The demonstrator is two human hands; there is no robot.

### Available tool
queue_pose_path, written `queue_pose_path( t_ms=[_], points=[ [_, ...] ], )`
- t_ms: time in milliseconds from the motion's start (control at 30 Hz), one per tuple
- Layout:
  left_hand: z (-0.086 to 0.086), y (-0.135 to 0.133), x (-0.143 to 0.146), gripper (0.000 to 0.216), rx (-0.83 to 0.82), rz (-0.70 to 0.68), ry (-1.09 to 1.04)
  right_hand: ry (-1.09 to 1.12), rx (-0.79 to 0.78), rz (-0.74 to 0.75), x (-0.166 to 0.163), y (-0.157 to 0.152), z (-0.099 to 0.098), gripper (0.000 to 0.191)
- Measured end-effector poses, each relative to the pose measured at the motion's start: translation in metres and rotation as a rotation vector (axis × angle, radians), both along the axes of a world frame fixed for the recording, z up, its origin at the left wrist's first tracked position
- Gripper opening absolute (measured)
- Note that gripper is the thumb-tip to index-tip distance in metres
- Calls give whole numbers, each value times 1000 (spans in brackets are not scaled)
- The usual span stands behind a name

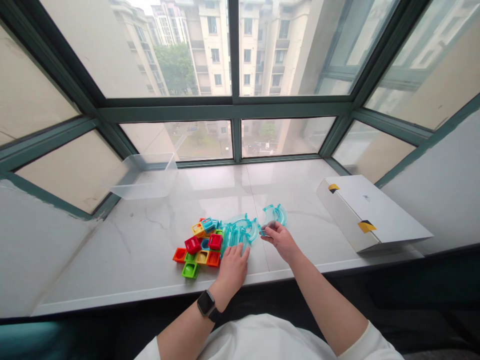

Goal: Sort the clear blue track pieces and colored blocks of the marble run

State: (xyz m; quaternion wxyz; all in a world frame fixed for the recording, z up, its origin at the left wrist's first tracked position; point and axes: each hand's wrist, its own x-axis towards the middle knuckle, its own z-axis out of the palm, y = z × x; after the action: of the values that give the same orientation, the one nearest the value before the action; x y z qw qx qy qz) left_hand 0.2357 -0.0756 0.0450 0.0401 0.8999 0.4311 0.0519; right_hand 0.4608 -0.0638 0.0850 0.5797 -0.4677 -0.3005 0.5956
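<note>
Leftmost of the toys, a heap of coloured blocks (202, 257), red, orange, yellow, green and blue, lying at mixed angles, some with round hollows facing up. Close against its right side, turquoise track pieces (232, 235) of clear plastic, straight channels with long axes running roughly away from the body toward the glass, curved lengths bending round to their right. Over the near end of these, the left hand (233, 265), palm down, fingers pointing forward; whether gripping anything, cannot tell. On that wrist, a dark watch (206, 303). Farther right, a small see-through piece (267, 229) with turquoise edges, pinched between thumb and fingers of the right hand (282, 241), jutting leftward from the fingertips, long axis too hidden to tell. Just beyond, a curved turquoise track (281, 214), arc bulging rightward. Beneath everything, a white sill (131, 260) with faint grey veins and a seam running front to back. Around it, again from the left: a clear plastic bin (146, 191) near the window, a tree (176, 65) and pale buildings (213, 45) outside, dark green frames (236, 111), and a slanted white box (375, 205) with yellow-and-black tabs (367, 226).
</note>
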Motion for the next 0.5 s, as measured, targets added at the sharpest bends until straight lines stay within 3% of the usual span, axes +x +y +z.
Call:
queue_pose_path(
  t_ms=[267, 500],
  points=[
    [-24, 3, -24, 56, 97, 91, -53, -298, 116, 42, 0, -17, -5, 42],
    [-22, 5, -40, 59, 72, 184, -91, -470, 275, 13, -12, -21, -3, 29]
  ],
)
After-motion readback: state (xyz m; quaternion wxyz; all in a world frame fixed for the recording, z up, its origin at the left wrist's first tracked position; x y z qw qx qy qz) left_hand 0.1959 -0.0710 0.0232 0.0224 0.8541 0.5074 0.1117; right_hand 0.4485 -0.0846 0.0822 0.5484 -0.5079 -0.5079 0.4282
